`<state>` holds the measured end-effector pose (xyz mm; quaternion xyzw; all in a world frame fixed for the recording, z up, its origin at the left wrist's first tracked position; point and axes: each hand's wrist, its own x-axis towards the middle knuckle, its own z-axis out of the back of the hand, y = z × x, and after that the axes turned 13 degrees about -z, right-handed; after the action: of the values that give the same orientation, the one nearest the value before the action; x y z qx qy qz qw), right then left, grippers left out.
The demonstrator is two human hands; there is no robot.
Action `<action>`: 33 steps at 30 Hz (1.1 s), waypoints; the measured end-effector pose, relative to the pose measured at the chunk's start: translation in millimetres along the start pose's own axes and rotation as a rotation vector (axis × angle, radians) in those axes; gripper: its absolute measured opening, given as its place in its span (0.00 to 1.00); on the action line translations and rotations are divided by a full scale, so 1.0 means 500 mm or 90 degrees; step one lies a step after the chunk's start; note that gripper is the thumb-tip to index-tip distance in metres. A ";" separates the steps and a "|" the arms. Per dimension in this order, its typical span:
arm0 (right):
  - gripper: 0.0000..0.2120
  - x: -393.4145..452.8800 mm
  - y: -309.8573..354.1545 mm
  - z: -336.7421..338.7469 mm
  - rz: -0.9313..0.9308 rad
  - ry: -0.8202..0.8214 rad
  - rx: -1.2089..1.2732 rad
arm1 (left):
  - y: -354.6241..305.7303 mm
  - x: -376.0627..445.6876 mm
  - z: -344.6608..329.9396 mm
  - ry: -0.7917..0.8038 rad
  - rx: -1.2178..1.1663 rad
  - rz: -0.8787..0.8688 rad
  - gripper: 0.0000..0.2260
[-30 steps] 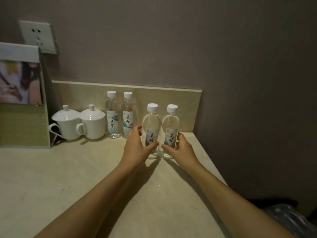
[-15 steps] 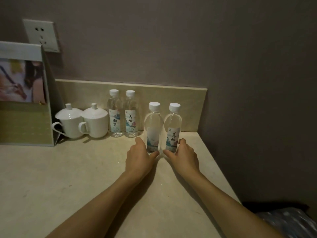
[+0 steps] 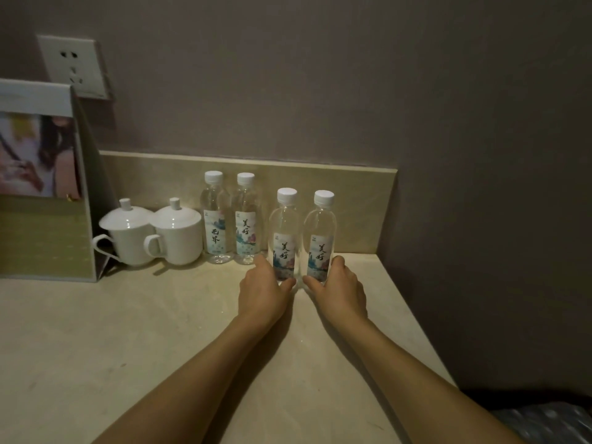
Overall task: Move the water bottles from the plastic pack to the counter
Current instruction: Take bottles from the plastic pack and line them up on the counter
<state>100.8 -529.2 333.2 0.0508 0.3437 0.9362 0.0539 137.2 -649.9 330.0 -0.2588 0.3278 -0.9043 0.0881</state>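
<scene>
- On the counter (image 3: 128, 347), near the back right corner, I'm setting down two water bottles side by side, upright, just in front of two more bottles (image 3: 230, 219) by the back ledge.
- Risk, my guess: I'm gripping low, near the bases, so the tall bottles could be tipping if I'm pulling my fingers away unevenly; they're almost touching, so one could be knocking the other over.
- Left hand (image 3: 261, 293) is curling around the left bottle (image 3: 283, 232), thumb in front, partly closed on it.
- Right hand (image 3: 341, 288) is wrapping the right bottle (image 3: 320, 232) the same way.
- Plastic pack (image 3: 551, 424) is probably that crinkly stuff bottom right, can't tell.
</scene>
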 end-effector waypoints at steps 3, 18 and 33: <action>0.23 0.016 0.011 -0.008 0.001 0.001 -0.001 | 0.004 0.019 -0.006 -0.008 -0.006 0.010 0.21; 0.23 0.075 0.041 -0.033 0.005 0.000 -0.026 | 0.019 0.069 -0.024 -0.038 -0.010 0.024 0.27; 0.23 0.104 0.056 -0.054 0.019 -0.009 -0.042 | 0.030 0.090 -0.036 -0.084 0.015 -0.009 0.25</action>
<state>43.9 -560.4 334.0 0.0603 0.3116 0.9473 0.0442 89.2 -666.2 327.2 -0.3191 0.3090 -0.8896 0.1060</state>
